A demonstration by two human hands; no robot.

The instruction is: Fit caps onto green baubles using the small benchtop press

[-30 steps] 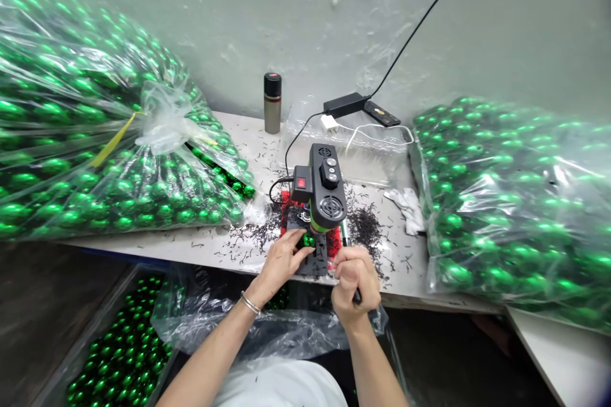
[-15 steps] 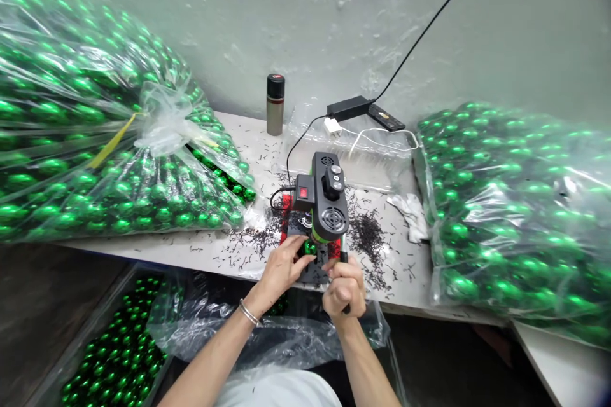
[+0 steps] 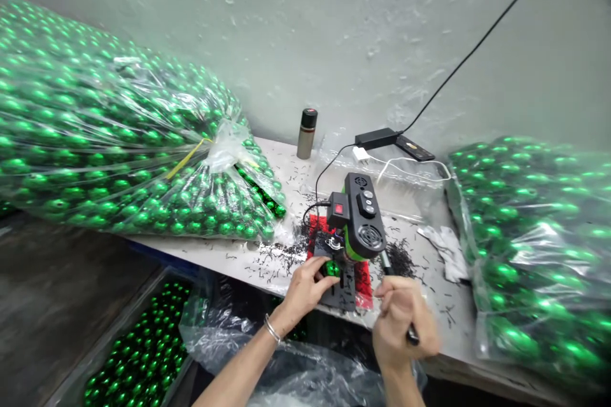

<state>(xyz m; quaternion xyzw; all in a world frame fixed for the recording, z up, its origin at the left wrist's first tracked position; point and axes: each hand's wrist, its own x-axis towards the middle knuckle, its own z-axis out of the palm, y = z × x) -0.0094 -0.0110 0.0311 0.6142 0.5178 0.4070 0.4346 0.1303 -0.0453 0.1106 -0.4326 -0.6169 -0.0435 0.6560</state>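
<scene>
My left hand (image 3: 305,286) pinches a shiny green ball (image 3: 333,269) between thumb and fingers on the black base (image 3: 340,296) of a small bench press machine. The machine's black head (image 3: 365,216), with round vents and knobs, overhangs the ball. My right hand (image 3: 405,318) is wrapped round the black-ended lever handle (image 3: 413,334) at the machine's right side. The lever's metal rod (image 3: 384,261) runs up toward the head. Red matting (image 3: 363,286) lies under the base. Between ball and head the contact is hidden.
A big clear bag of green balls (image 3: 119,159) stands left, another (image 3: 539,254) right. Small black bits (image 3: 401,259) litter the table. Behind are a bottle (image 3: 306,135), a power adapter (image 3: 377,138) and cables. A white glove (image 3: 449,254) lies right; a bin of balls (image 3: 143,343) sits below.
The view has swung, so everything sits further right and lower. My right hand has moved out to the right of the machine with the lever. My left hand stays on the ball.
</scene>
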